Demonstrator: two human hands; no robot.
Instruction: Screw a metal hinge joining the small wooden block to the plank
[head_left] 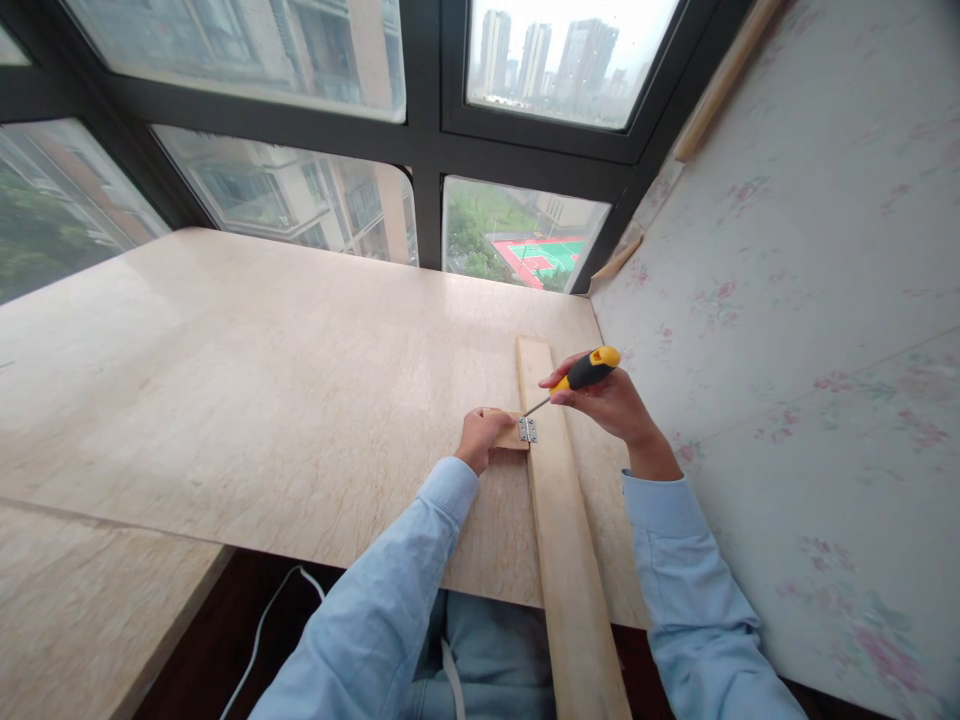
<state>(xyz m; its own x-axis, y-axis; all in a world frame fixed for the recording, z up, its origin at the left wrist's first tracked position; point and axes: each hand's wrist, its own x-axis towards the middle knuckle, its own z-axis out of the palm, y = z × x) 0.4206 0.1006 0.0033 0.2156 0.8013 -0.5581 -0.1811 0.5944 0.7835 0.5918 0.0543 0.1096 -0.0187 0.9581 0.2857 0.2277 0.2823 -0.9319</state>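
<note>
My right hand (600, 400) is closed around a screwdriver (589, 370) with a yellow and black handle. Its thin metal shaft slants down to the left, and the tip meets the upper part of a small silver hinge (528, 430). The hinge spans the joint between a long wooden plank (562, 520) and a short wooden block (510, 437). My left hand (481, 437) grips the block from its left end, thumb on top; the fingers underneath are mostly hidden. Small screws or holes show on the hinge, too small to tell apart.
The plank lies on a beige marble-patterned sill (300, 380) and juts past its front edge towards me. A floral-papered wall (810, 400) rises close on the right. Dark-framed windows (427, 150) stand behind. A white cable (259, 630) hangs below the sill at left.
</note>
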